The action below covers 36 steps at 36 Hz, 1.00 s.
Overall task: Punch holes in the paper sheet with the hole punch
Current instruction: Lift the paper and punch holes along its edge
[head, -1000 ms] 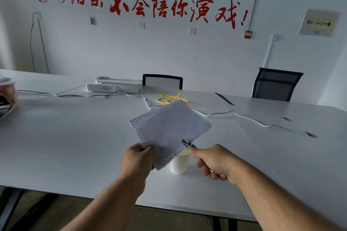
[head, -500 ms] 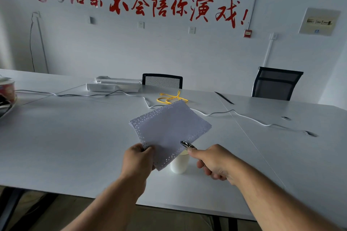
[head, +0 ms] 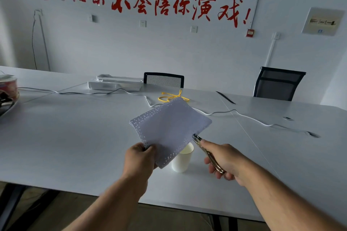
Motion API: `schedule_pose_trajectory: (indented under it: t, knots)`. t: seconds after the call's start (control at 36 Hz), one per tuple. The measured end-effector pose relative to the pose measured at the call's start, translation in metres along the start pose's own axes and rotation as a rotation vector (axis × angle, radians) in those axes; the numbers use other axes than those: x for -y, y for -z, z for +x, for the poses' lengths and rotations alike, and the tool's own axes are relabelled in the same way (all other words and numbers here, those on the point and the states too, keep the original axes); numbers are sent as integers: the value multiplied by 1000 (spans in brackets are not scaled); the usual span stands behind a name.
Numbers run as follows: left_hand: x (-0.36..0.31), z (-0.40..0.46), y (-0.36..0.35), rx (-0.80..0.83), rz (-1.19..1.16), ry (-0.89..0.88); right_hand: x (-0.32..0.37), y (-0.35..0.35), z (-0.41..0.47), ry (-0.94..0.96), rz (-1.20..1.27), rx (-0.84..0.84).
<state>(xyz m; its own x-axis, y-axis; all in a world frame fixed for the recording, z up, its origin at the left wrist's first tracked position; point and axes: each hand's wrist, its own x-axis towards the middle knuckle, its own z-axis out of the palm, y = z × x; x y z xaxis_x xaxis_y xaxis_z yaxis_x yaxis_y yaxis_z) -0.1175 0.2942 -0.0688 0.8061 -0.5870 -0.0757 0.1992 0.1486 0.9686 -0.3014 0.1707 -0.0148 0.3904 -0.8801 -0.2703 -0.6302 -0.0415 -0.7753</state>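
Observation:
A pale sheet of paper (head: 170, 126) is held up over the table, tilted, with rows of small holes along its left and lower right edges. My left hand (head: 140, 157) pinches its near corner. My right hand (head: 224, 160) grips a metal plier-type hole punch (head: 206, 153). The punch's jaw sits at the sheet's lower right edge. A white paper cup (head: 181, 159) stands on the table just under that edge, partly hidden by the sheet.
The white table (head: 75, 146) carries a white cable (head: 244, 116), a yellow cord (head: 171, 96) and a white power strip box (head: 114, 83) further back. A red container (head: 8, 88) sits at the far left. Two black chairs (head: 277, 83) stand behind the table.
The punch's jaw has slid a little further up along the sheet's lower right edge. My left hand and the sheet have stayed almost still.

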Motion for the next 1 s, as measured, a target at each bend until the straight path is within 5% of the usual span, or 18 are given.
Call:
schedule_pose_trajectory:
  t: [1.0]
  knots:
    - [5,0,-4,-1,-12,1,3,-17,-3,55,-86,42]
